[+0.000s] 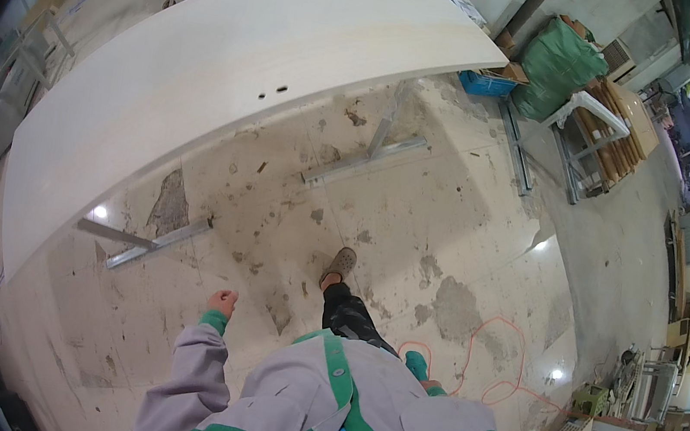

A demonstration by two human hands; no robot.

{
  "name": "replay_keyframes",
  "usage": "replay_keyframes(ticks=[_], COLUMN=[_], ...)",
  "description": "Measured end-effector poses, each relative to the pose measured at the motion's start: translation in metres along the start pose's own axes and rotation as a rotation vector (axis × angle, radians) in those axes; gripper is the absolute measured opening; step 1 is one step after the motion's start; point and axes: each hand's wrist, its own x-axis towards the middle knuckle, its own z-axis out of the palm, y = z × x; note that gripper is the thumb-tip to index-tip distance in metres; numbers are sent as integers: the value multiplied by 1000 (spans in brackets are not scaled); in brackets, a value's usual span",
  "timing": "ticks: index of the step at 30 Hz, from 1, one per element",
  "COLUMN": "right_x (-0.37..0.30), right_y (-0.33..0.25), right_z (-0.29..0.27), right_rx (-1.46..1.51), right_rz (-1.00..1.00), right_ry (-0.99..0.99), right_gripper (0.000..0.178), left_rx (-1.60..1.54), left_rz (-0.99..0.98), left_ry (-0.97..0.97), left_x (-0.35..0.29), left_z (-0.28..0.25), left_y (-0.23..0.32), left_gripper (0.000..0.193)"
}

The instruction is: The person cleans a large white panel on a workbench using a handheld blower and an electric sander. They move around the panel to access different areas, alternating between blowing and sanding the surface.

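Observation:
My left hand (222, 302) hangs at my left side over the floor, fingers curled in, with nothing visible in it. On my right, partly hidden behind my jacket, my right hand (431, 385) is at a green hand-held tool (417, 364); its fingers barely show. A thin orange hose (509, 359) loops over the floor beside it; where it joins the tool is hard to see. In front of me a large white door panel (234, 61) lies flat on metal stands, with two small dark holes near its close edge. Neither hand touches the panel.
Metal stand feet (361, 161) stick out below the panel. Its other support (158, 245) stands at the left. At the far right are a green sack (561, 65), a blue crate (486, 84) and stacked brown boards (613, 133). The tiled floor (397, 214) is patchy.

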Motion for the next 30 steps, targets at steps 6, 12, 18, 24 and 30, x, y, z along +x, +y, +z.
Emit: replay_keyframes(ticks=[6,12,18,24,30], right_x=[43,84,47,6,40], right_y=[-153,-295,-436,-542,-591], right_z=[-114,-247,-401,-525,-591], right_rx=[186,498,970,1136,1065], right_rz=[-39,-382,-514,-636,-483], right_ry=[31,405,424,526,364], right_gripper=[40,31,16,15,19], left_rx=[-225,229,69,305,669], left_rz=[-458,206,816,1026,685], left_ry=[-30,51,15,146,-80], left_x=[41,85,98,155,189], left_z=[22,54,86,124,149], left_y=[100,269,521,681,744], left_gripper=[52,48,38,71,112])
